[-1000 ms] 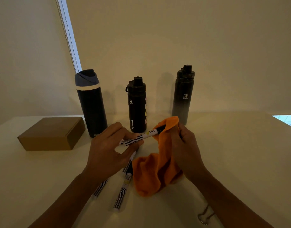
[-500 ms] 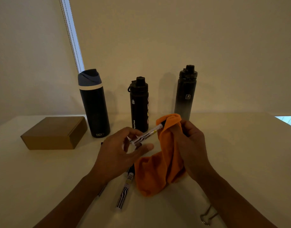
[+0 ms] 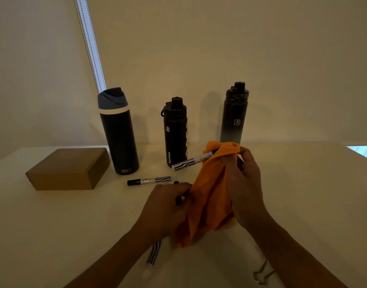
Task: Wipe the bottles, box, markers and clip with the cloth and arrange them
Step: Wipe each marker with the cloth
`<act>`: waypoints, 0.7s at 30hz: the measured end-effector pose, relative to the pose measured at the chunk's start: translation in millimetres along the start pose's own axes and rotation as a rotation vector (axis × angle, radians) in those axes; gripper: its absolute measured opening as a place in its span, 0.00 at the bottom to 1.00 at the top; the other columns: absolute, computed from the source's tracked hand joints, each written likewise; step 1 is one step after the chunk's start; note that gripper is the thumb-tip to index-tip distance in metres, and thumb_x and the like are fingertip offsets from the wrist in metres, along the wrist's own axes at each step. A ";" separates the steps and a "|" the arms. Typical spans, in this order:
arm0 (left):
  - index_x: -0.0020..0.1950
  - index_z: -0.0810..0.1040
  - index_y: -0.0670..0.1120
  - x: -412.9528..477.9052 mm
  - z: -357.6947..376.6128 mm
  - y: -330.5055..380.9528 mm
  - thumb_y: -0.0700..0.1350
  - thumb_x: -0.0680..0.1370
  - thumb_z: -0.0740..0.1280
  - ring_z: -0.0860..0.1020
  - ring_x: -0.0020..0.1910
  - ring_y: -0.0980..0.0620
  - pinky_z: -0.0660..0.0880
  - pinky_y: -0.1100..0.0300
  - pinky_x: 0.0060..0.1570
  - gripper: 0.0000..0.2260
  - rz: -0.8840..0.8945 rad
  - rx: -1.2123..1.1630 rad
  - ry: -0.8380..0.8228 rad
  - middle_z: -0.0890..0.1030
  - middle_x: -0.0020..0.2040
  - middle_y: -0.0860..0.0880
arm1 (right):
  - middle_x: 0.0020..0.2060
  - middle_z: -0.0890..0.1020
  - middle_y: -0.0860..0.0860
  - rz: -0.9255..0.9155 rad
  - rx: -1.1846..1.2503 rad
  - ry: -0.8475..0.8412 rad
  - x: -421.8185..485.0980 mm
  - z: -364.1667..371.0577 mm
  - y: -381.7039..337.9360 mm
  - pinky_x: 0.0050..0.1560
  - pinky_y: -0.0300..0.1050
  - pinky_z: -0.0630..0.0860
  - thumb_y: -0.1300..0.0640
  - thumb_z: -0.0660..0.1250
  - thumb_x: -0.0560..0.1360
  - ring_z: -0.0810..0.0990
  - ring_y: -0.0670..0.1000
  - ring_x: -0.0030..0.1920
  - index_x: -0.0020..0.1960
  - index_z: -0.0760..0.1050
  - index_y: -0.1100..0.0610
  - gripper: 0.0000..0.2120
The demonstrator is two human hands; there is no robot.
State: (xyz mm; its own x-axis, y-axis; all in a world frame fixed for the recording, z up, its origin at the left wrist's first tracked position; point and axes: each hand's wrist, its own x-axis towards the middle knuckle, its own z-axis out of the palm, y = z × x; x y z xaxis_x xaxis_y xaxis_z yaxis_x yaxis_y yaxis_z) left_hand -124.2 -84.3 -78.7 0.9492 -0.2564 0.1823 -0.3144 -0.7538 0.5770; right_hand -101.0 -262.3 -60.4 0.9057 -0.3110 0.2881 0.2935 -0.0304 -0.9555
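The right hand (image 3: 247, 188) pinches the orange cloth (image 3: 209, 194) around one marker (image 3: 191, 162). The left hand (image 3: 166, 210) curls around a second marker (image 3: 154, 253) on the tabletop (image 3: 74, 225). A third marker (image 3: 149, 180) lies just past it.

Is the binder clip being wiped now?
No, the metal binder clip lies on the white table while the orange cloth wraps a striped marker.

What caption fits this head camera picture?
Right hand holds a marker in the orange cloth; left hand rests on another marker.
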 end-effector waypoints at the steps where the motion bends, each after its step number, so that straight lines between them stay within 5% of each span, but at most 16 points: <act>1: 0.60 0.79 0.63 -0.1 -3.3 -0.7 0.53 0.83 0.64 0.77 0.48 0.66 0.69 0.76 0.45 0.08 -0.010 -0.045 0.014 0.79 0.52 0.67 | 0.51 0.82 0.41 0.001 0.005 0.005 0.8 -1.2 0.3 0.59 0.56 0.79 0.37 0.61 0.79 0.81 0.46 0.53 0.60 0.74 0.38 0.13; 4: 0.47 0.84 0.61 -0.3 -12.2 -1.1 0.53 0.75 0.73 0.81 0.43 0.66 0.77 0.71 0.43 0.02 -0.039 -0.265 0.145 0.84 0.43 0.65 | 0.50 0.82 0.40 0.005 0.039 0.023 3.1 -3.8 0.2 0.58 0.57 0.79 0.40 0.61 0.81 0.81 0.46 0.52 0.61 0.74 0.41 0.11; 8: 0.39 0.82 0.54 -3.0 -20.4 -5.5 0.57 0.65 0.79 0.81 0.33 0.58 0.76 0.65 0.34 0.11 -0.064 -0.330 0.249 0.85 0.40 0.59 | 0.48 0.83 0.39 0.007 0.049 0.008 3.1 -4.2 0.3 0.57 0.57 0.80 0.41 0.62 0.80 0.83 0.46 0.51 0.58 0.75 0.40 0.09; 12: 0.42 0.81 0.56 -2.1 -28.2 -6.2 0.69 0.66 0.69 0.79 0.35 0.58 0.73 0.69 0.32 0.18 -0.051 -0.297 0.344 0.83 0.39 0.62 | 0.52 0.84 0.44 -0.012 0.028 -0.036 2.0 -2.9 -0.3 0.57 0.59 0.80 0.38 0.64 0.77 0.83 0.50 0.54 0.60 0.76 0.41 0.14; 15: 0.48 0.83 0.57 -2.8 -32.4 -3.6 0.64 0.75 0.65 0.80 0.38 0.60 0.72 0.72 0.36 0.14 0.024 -0.303 0.326 0.83 0.43 0.64 | 0.51 0.85 0.46 -0.026 0.006 -0.045 2.6 -3.6 0.2 0.56 0.59 0.81 0.38 0.67 0.76 0.84 0.51 0.52 0.59 0.78 0.43 0.15; 21: 0.47 0.84 0.55 -2.2 -29.0 -3.5 0.64 0.72 0.67 0.80 0.41 0.61 0.74 0.72 0.39 0.15 -0.010 -0.330 0.261 0.83 0.42 0.64 | 0.42 0.86 0.49 0.038 0.082 0.009 -0.9 -4.0 1.2 0.52 0.60 0.82 0.37 0.70 0.72 0.85 0.55 0.45 0.49 0.81 0.41 0.11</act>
State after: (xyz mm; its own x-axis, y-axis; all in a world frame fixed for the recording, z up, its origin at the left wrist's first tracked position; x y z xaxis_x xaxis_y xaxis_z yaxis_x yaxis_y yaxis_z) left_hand -124.9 -63.6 -58.1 0.9365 -0.0561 0.3461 -0.3249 -0.5102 0.7963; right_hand -102.7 -265.9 -62.0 0.9141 -0.3186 0.2509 0.2834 0.0591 -0.9572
